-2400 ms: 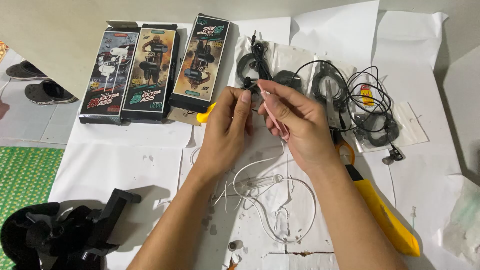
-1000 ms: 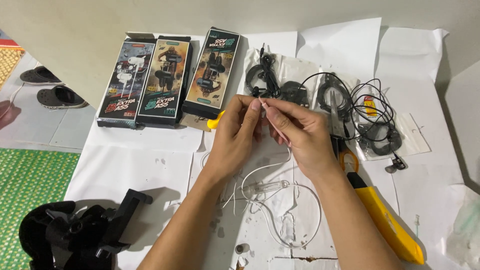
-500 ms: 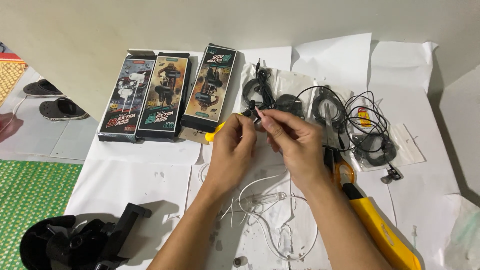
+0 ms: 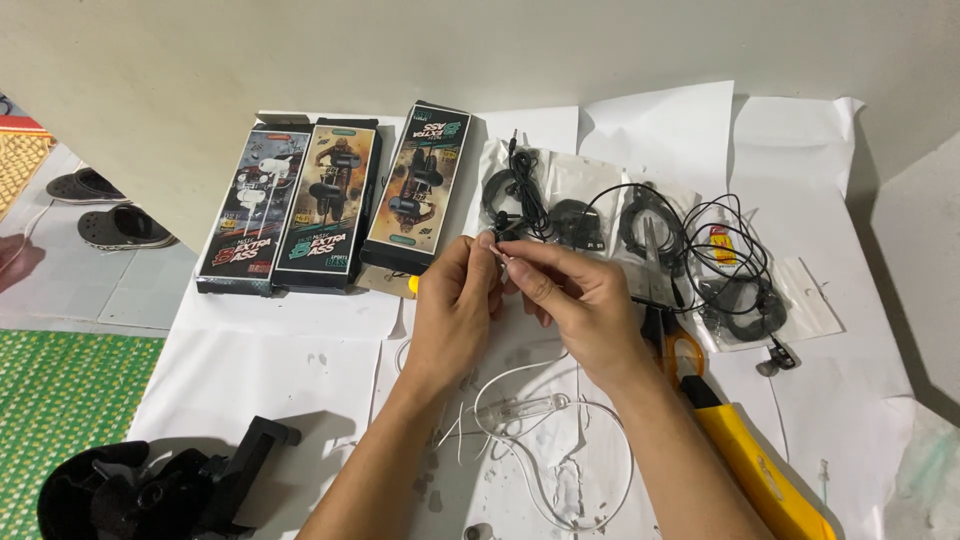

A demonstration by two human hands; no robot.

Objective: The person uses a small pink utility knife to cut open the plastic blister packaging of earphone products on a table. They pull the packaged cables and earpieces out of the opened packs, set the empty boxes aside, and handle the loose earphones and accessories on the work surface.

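Both the left hand (image 4: 455, 305) and right hand (image 4: 575, 300) pinched the thin white earphone cable (image 4: 530, 405), which risked snapping or slipping toward the black earphones (image 4: 515, 195) at twelve o'clock if tugged

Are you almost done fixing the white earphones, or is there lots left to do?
Only partway, it seems. Done: three earphone boxes and black earphones are laid out on the white paper. In hand: the left hand and right hand pinch the end of the white earphone cable between fingertips. Left: that cable lies loose below, with scissors and a yellow utility knife beside it.
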